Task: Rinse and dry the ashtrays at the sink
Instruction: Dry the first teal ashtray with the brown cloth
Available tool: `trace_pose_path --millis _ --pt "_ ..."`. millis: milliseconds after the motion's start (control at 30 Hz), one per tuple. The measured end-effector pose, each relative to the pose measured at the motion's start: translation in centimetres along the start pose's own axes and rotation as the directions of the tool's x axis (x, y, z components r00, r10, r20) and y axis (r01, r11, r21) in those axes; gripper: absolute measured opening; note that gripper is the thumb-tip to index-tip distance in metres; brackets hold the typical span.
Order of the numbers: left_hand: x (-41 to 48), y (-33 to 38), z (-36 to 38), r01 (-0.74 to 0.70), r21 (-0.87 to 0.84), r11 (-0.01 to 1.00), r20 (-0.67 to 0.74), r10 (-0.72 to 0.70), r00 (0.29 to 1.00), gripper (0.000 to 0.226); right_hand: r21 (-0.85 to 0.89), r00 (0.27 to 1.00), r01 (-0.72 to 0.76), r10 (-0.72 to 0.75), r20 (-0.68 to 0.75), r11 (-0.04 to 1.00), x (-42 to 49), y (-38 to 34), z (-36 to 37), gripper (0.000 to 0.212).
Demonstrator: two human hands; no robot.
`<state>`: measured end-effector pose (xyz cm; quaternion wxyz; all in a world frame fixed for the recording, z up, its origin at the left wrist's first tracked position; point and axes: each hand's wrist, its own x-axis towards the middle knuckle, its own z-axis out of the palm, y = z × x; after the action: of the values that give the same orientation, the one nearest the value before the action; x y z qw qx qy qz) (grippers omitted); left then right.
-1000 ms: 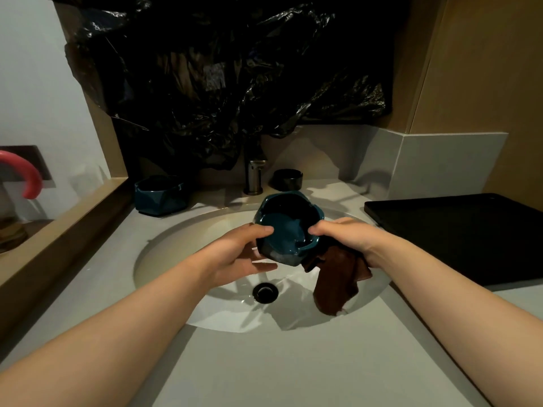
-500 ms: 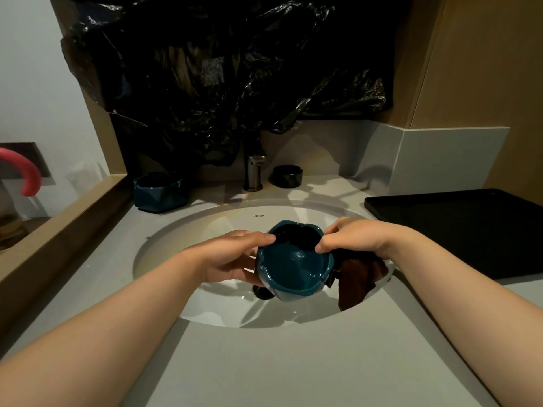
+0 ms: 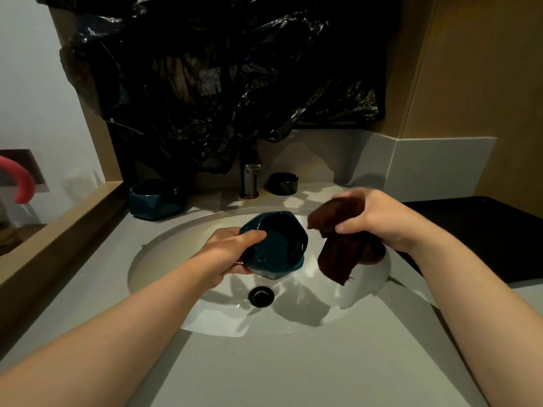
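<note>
The left hand [image 3: 232, 254] grips the teal ashtray [image 3: 279, 245] over the sink [image 3: 164, 254], thumb inside its rim. Just right, apart from it, the right hand [image 3: 373, 218] clutches a brown cloth [image 3: 343, 248].

No lettering, brand, number or sign can be read anywhere (the dim light blurs fine detail).
</note>
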<state>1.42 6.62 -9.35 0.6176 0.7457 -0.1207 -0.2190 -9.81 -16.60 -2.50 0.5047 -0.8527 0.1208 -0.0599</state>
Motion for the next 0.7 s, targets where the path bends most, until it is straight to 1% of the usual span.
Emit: trace_pose_path --millis 33,67,100,167,200,233,267,300,333,367,400,467,533,600,633,667,700 --pt "0.1 0.0 0.1 0.007 0.003 1.000 -0.013 -0.007 1.000 0.029 -0.149 0.994 0.096 -0.101 -0.028 0.984 -0.5 -0.5 0.9 0.045" --pt "0.1 -0.1 0.2 0.015 0.002 1.000 -0.022 -0.015 1.000 0.030 -0.288 0.977 0.198 -0.213 -0.020 0.937 -0.9 -0.9 2.2 0.040" --pt "0.1 -0.2 0.3 0.021 0.000 1.000 -0.030 -0.021 0.999 0.030 -0.402 0.950 0.289 -0.311 0.012 0.869 -1.2 -1.0 3.6 0.038" --pt "0.0 -0.2 0.6 0.024 0.010 1.000 -0.038 -0.024 0.999 0.031 -0.590 0.896 0.419 -0.422 0.142 0.691 -1.1 -0.5 6.1 0.039" --pt "0.0 -0.2 0.8 0.020 0.026 0.999 -0.033 -0.019 0.999 0.032 -0.683 0.872 0.461 -0.433 0.229 0.566 -0.7 0.0 7.1 0.039" --pt "-0.1 -0.2 1.0 0.011 0.053 0.999 -0.027 -0.010 1.000 0.032 -0.763 0.857 0.481 -0.415 0.306 0.432 -0.3 0.6 7.8 0.036" --pt "-0.2 -0.1 1.3 0.000 0.089 0.996 -0.033 0.003 0.999 0.032 -0.819 0.858 0.475 -0.376 0.349 0.323 0.1 1.0 8.3 0.031" --pt "-0.2 -0.1 1.5 -0.009 0.125 0.992 -0.054 0.016 0.998 0.032 -0.851 0.873 0.451 -0.330 0.358 0.269 0.2 1.0 8.7 0.025" --pt "-0.3 -0.1 1.8 -0.016 0.149 0.989 -0.085 0.029 0.996 0.031 -0.861 0.892 0.428 -0.283 0.353 0.275 0.2 0.9 9.1 0.020" --pt "-0.3 -0.1 1.9 -0.021 0.159 0.987 -0.113 0.040 0.993 0.030 -0.854 0.907 0.411 -0.232 0.350 0.319 0.1 0.6 9.4 0.016" --pt "-0.3 -0.1 2.0 -0.025 0.156 0.987 -0.134 0.046 0.990 0.029 -0.826 0.920 0.392 -0.178 0.349 0.405 0.0 0.4 9.5 0.012" --pt "-0.3 -0.1 2.0 -0.021 0.148 0.989 -0.155 0.044 0.987 0.028 -0.715 0.935 0.325 -0.097 0.341 0.619 -0.1 -0.2 9.4 0.004" --pt "-0.3 -0.3 2.0 -0.010 0.152 0.988 -0.157 0.034 0.987 0.028 -0.559 0.938 0.248 -0.051 0.344 0.791 0.1 -0.3 8.8 0.011" --pt "-0.2 -0.3 2.0 -0.003 0.153 0.988 -0.155 0.027 0.988 0.029 -0.334 0.938 0.141 -0.018 0.345 0.932 0.3 0.0 8.4 0.007" --pt "-0.1 -0.3 2.1 -0.001 0.146 0.989 -0.158 0.025 0.987 0.030 -0.181 0.938 0.077 -0.010 0.347 0.980 0.3 0.3 8.4 0.003" --pt "0.0 -0.3 2.1 0.000 0.130 0.992 -0.161 0.021 0.987 0.032 -0.007 0.939 -0.002 0.005 0.343 1.000 0.4 0.5 8.5 0.008" --pt "0.0 -0.2 2.0 0.005 0.105 0.994 -0.163 0.012 0.987 0.034 0.167 0.943 -0.081 0.021 0.332 0.983 0.5 0.6 8.7 0.014"
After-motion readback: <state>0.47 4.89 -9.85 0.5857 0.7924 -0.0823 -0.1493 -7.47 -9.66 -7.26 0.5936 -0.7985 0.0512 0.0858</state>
